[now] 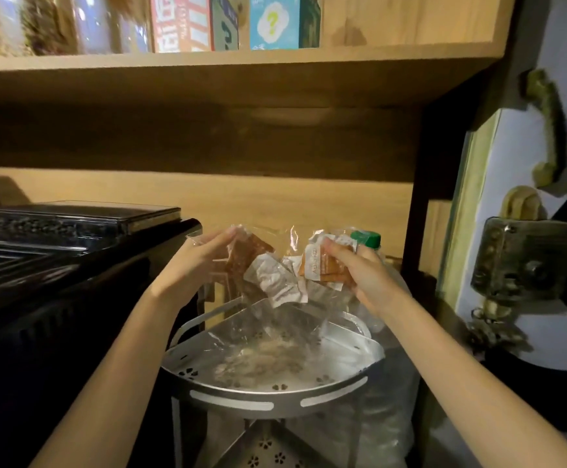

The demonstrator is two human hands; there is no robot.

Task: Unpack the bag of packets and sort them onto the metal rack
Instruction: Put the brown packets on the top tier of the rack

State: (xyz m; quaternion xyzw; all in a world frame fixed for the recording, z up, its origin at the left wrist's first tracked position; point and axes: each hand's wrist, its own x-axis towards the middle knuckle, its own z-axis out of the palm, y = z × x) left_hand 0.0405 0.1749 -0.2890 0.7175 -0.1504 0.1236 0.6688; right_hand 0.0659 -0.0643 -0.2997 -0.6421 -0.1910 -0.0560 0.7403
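A clear plastic bag [261, 329] hangs above the top tier of the grey metal corner rack [275, 396], its lower part resting on the tier. My left hand [204, 255] grips the bag's upper left edge, with brown packets [245, 258] behind its fingers. My right hand [353, 268] holds an orange-and-white packet [322, 265] at the bag's upper right. White crumpled packets [278, 285] sit between my hands inside the bag.
A black appliance [72, 265] with a glass lid stands close on the left. A green-capped plastic bottle [366, 239] is behind my right hand. A wooden shelf [207, 69] with boxes hangs overhead. A door with a padlock [521, 258] is on the right.
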